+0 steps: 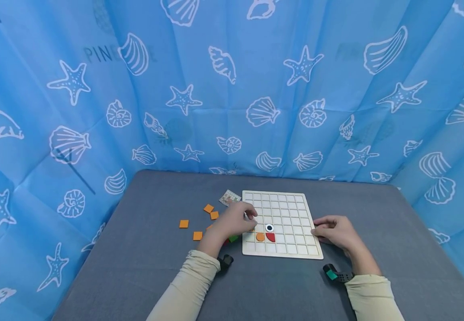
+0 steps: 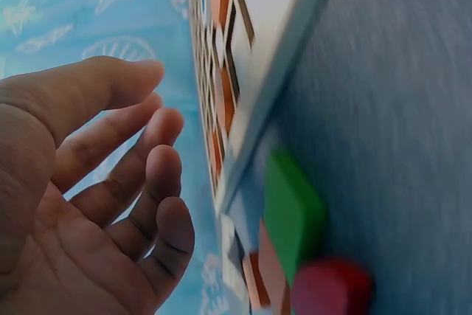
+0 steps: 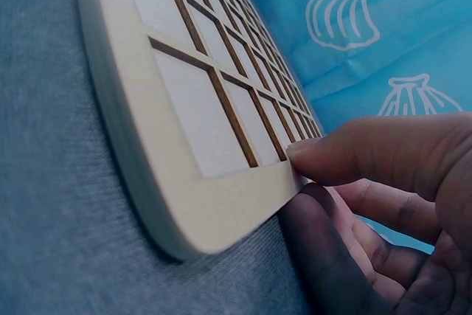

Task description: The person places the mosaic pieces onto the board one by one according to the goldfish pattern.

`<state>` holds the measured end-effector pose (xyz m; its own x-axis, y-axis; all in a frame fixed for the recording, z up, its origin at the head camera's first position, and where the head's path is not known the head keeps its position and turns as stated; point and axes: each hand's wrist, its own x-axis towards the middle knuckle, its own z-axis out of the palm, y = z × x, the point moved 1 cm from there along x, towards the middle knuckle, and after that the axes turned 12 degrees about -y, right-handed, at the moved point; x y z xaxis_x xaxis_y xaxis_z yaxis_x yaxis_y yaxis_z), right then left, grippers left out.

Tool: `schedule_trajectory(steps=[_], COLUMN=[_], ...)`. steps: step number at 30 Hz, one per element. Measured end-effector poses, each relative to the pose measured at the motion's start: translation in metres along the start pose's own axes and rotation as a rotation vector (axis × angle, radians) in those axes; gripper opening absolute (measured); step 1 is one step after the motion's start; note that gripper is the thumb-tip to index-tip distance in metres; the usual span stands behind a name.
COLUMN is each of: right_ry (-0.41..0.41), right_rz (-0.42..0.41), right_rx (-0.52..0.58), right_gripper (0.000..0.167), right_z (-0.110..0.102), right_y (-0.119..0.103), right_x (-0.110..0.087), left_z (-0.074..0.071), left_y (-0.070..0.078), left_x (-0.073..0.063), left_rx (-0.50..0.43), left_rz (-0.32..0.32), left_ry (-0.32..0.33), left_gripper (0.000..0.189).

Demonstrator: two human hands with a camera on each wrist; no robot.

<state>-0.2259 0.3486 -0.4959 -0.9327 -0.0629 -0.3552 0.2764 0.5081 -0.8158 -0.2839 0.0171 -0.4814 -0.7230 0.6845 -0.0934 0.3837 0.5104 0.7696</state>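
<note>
My left hand hovers over the left side of a white wooden grid board. Its fingers are loosely bent, and nothing shows between thumb and fingertips in the left wrist view. On the right, my right hand pinches the board's right edge, thumb on the rim and fingers beneath. In the grid lie an orange round piece, a red quarter-round piece and a white disc with a dark centre. More orange pieces sit in cells near the left edge, partly hidden by the left hand in the head view.
Several orange square tiles are scattered left of the board. A green piece and a red piece lie close to its lower left corner. A small printed pattern card rests by the upper left corner. A blue curtain hangs behind the grey table.
</note>
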Motion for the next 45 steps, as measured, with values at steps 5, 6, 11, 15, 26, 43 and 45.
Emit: schedule_trajectory(steps=[5, 6, 11, 15, 26, 43, 45], right_ry=[0.001, 0.000, 0.002, 0.005, 0.003, 0.005, 0.005], right_rz=[0.000, 0.000, 0.003, 0.000, -0.010, -0.004, -0.004], right_rx=[-0.001, -0.001, -0.003, -0.003, -0.001, -0.003, -0.002], right_gripper=[0.046, 0.046, 0.047, 0.047, 0.046, 0.045, 0.045], right_z=[0.000, 0.000, 0.000, 0.000, 0.001, 0.000, 0.000], right_y=[0.001, 0.001, 0.002, 0.001, 0.001, 0.000, -0.001], right_x=[0.000, 0.000, 0.000, 0.000, -0.001, -0.001, -0.001], left_z=[-0.010, -0.012, -0.022, -0.031, -0.046, -0.039, -0.038], left_y=[-0.014, -0.017, -0.030, -0.037, -0.054, -0.059, -0.060], left_x=[-0.010, -0.013, -0.023, -0.030, -0.040, -0.033, -0.032], left_rx=[-0.033, -0.039, -0.047, -0.070, -0.091, -0.066, -0.074], left_rz=[0.001, 0.002, -0.021, -0.047, -0.115, -0.166, -0.161], left_ry=[0.041, 0.050, 0.110, 0.163, 0.235, 0.178, 0.166], left_gripper=[0.019, 0.020, 0.020, 0.023, 0.018, 0.031, 0.033])
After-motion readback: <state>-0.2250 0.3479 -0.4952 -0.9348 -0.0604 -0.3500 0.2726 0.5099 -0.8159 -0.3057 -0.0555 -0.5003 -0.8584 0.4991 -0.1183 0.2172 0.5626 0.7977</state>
